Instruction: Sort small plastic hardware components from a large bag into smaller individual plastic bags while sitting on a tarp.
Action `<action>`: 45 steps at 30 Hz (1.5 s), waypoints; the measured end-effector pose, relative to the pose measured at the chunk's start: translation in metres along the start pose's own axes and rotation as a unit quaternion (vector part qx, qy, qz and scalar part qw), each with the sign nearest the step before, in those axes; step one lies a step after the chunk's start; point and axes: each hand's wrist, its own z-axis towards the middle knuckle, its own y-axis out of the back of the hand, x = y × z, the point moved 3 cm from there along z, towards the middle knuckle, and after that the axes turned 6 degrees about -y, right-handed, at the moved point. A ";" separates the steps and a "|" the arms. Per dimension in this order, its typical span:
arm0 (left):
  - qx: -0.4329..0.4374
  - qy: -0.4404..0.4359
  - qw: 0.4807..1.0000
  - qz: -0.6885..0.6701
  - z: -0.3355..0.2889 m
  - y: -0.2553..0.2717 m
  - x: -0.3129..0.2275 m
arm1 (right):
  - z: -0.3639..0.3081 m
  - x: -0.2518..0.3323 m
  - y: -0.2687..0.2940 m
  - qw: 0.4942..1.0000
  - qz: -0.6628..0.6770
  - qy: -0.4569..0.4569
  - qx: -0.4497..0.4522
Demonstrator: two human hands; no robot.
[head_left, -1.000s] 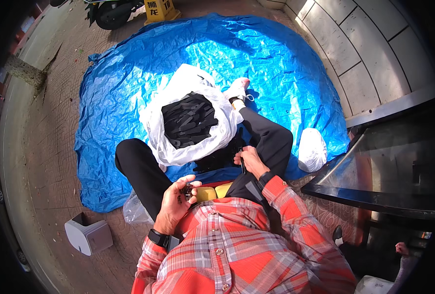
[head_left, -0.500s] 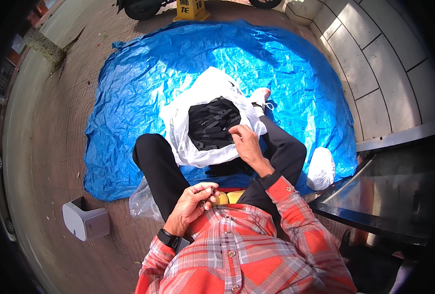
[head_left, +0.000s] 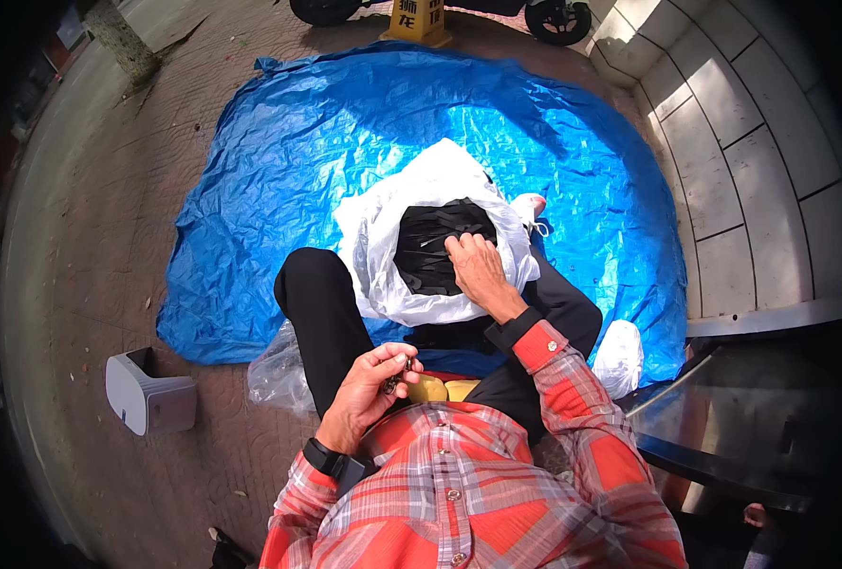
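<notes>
A white plastic bag (head_left: 371, 270) lies open between my legs, filled with flat black strips (head_left: 426, 248). My right hand (head_left: 487, 275) is at the right side of the bag's mouth, its fingers bent and drawn together over the strips. Whatever may be between those fingertips is hidden. Close to my waist, my left hand (head_left: 362, 387) is closed around small dark metal pieces (head_left: 395, 381), too small to make out exactly. Two yellow rounded things (head_left: 428, 390) show just beyond that hand, partly covered by my shirt.
The bag rests on a creased blue tarp (head_left: 259, 218). A tied white bag (head_left: 618, 358) lies by my right leg, near a dark glossy panel (head_left: 724, 417). Clear plastic (head_left: 283, 375) and a grey-white box-like object (head_left: 151, 394) are at left. A tiled wall (head_left: 724, 190) runs along the right.
My right hand's fingers have bent further in over the black strips. My left hand stays near my waist with the small pieces. The whole view has shifted slightly.
</notes>
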 end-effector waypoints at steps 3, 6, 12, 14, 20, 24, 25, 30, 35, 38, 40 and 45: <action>-0.017 0.001 1.000 0.010 0.005 -0.005 -0.002 | -0.003 -0.014 0.028 0.907 0.322 -0.236 0.136; -0.025 -0.008 0.999 0.023 0.007 -0.014 -0.003 | -0.030 -0.038 0.039 0.672 0.642 -0.339 0.147; 0.010 -0.018 0.996 0.085 0.006 -0.020 -0.003 | -0.066 -0.016 0.098 0.519 0.790 -0.316 0.085; 0.049 0.005 0.998 0.035 0.006 -0.021 -0.001 | -0.078 -0.014 0.095 0.566 0.770 -0.286 0.065; 0.019 -0.006 0.997 0.068 0.009 -0.038 -0.003 | -0.090 0.004 0.105 0.638 0.711 -0.286 0.068; 0.028 -0.007 0.995 0.098 0.011 -0.041 -0.006 | -0.089 0.036 0.102 0.696 0.656 -0.232 0.179; 0.031 -0.016 0.993 0.116 0.010 -0.042 -0.006 | -0.088 0.048 0.105 0.718 0.624 -0.227 0.209; 0.055 -0.015 0.991 0.120 0.010 -0.029 0.002 | -0.078 0.068 0.106 0.854 0.500 -0.098 0.105; 0.005 -0.014 0.998 0.053 -0.001 -0.024 0.003 | -0.082 0.078 0.103 0.882 0.455 -0.068 0.101; 0.032 -0.043 0.998 0.038 0.000 -0.021 -0.002 | -0.080 0.081 0.113 0.823 0.544 -0.105 0.126; 0.083 -0.057 0.995 0.015 0.001 -0.017 -0.005 | -0.077 0.078 0.118 0.841 0.532 -0.050 0.082; 0.065 -0.016 0.997 0.034 0.000 -0.030 -0.009 | -0.069 0.071 0.121 0.851 0.523 0.007 0.041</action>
